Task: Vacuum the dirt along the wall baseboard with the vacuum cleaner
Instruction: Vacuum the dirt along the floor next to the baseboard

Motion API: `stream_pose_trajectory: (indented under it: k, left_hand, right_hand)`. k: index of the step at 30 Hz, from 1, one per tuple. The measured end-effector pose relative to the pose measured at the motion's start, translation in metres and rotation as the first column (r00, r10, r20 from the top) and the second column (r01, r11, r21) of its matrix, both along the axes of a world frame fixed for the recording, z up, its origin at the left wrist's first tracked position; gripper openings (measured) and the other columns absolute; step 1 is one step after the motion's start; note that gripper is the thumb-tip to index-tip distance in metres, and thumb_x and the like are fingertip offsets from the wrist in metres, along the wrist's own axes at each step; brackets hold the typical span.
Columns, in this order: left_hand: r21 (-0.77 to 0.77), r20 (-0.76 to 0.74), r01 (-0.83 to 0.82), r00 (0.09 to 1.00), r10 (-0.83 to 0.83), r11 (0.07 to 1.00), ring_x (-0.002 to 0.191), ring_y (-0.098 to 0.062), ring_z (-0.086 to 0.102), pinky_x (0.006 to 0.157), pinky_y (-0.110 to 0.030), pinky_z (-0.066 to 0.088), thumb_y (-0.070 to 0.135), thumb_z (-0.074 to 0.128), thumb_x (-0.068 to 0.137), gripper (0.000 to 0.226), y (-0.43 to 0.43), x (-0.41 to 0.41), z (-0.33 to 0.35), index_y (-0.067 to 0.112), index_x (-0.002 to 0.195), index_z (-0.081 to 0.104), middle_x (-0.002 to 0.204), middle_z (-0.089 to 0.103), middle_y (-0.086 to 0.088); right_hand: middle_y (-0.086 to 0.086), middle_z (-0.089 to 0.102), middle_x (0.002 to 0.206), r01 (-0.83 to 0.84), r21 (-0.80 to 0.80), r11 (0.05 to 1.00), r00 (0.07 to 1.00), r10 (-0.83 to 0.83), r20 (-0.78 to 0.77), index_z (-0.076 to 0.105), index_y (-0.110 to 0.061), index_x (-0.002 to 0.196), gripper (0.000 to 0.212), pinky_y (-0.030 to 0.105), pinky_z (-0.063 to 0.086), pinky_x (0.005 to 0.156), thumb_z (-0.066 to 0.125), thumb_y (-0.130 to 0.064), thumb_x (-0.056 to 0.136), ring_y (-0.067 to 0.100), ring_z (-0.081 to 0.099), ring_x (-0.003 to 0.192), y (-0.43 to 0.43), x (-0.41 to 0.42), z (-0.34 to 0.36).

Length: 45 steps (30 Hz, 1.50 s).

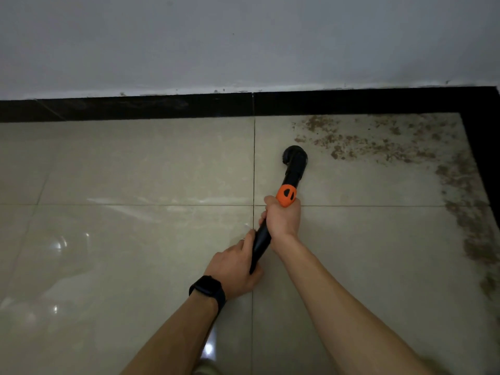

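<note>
Fingers of the right hand point(282, 220) are curled tight round the vacuum wand point(261, 240), wrapped just below its orange collar point(286, 195), the thumb reaching up to the collar. The left hand point(234, 269) grips the same tube nearer the body, its fingers closed round it too; a thin ring point(242, 240) shows on one finger and a black wristwatch point(208, 289) sits on the wrist.

The wand is slim and matte black and slants from near left to far right. The collar is bright orange with two dark oval marks. Past it the tube thickens and ends in a round black brush nozzle point(293, 155), down on the glossy beige floor tiles point(135, 171).

The nozzle sits just left of the brown crumbly dirt point(378, 143), short of the black baseboard point(162, 108). The dirt spreads rightward along the far baseboard into the corner, then nearer along the right one. A pale grey wall point(243, 41) rises above
</note>
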State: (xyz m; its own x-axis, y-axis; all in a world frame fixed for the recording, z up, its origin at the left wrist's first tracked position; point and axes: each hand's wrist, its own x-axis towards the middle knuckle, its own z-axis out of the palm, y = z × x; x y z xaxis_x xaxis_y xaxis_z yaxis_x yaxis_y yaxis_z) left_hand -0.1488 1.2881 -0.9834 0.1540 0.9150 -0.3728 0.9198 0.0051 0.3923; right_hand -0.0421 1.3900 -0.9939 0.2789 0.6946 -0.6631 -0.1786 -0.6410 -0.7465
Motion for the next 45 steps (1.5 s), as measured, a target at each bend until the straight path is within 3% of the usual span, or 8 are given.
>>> stream_pose_trajectory:
  k: [11,24,30,41,45]
  left_hand:
    - [0.043,-0.021,-0.007,1.000,0.007,0.999,0.084,-0.027,0.065,0.064,-0.037,0.053,0.040,0.050,0.088,0.071,0.019,0.032,0.003,0.022,0.146,0.013,0.113,0.062,-0.004]
    - [0.086,0.000,-0.085,0.996,0.086,0.993,0.082,-0.022,0.063,0.061,-0.034,0.051,0.039,0.050,0.088,0.064,0.044,0.045,-0.015,0.021,0.141,0.017,0.107,0.061,0.000]
    - [0.100,0.056,-0.117,0.992,0.112,0.988,0.081,-0.023,0.063,0.061,-0.036,0.053,0.039,0.052,0.087,0.065,0.058,0.045,-0.024,0.023,0.140,0.018,0.107,0.061,-0.001]
    - [0.112,0.154,-0.200,0.971,0.182,0.973,0.067,-0.019,0.053,0.054,-0.029,0.039,0.036,0.055,0.083,0.063,0.082,0.047,-0.030,0.029,0.134,0.019,0.102,0.062,-0.002]
    - [0.093,0.194,-0.255,0.953,0.233,0.963,0.071,-0.022,0.059,0.058,-0.035,0.052,0.038,0.055,0.082,0.062,0.086,0.045,-0.032,0.031,0.133,0.020,0.103,0.062,-0.001]
  right_hand:
    - [0.001,0.054,0.056,0.010,0.032,0.999,0.998,-0.008,-0.062,0.054,-0.009,0.098,0.019,0.026,0.046,0.044,0.065,-0.007,0.083,0.013,0.050,0.040,0.023,0.028,0.009]
    - [0.004,0.055,0.065,-0.050,0.055,0.997,0.998,0.052,-0.041,0.053,-0.011,0.098,0.020,0.030,0.048,0.050,0.065,-0.008,0.082,0.015,0.051,0.043,0.055,0.031,0.000]
    - [0.004,0.056,0.066,-0.057,0.073,0.996,0.998,0.056,0.017,0.056,-0.010,0.099,0.018,0.025,0.047,0.045,0.064,-0.007,0.084,0.010,0.050,0.041,0.072,0.029,0.000]
    - [0.004,0.057,0.067,-0.068,0.073,0.995,0.996,0.064,0.065,0.057,-0.010,0.102,0.018,0.020,0.044,0.041,0.064,-0.008,0.086,0.007,0.049,0.036,0.102,0.023,0.000]
    - [0.002,0.056,0.062,-0.072,0.064,0.995,0.994,0.066,0.091,0.055,-0.010,0.100,0.018,0.020,0.043,0.039,0.065,-0.009,0.085,0.008,0.049,0.034,0.109,0.019,0.000]
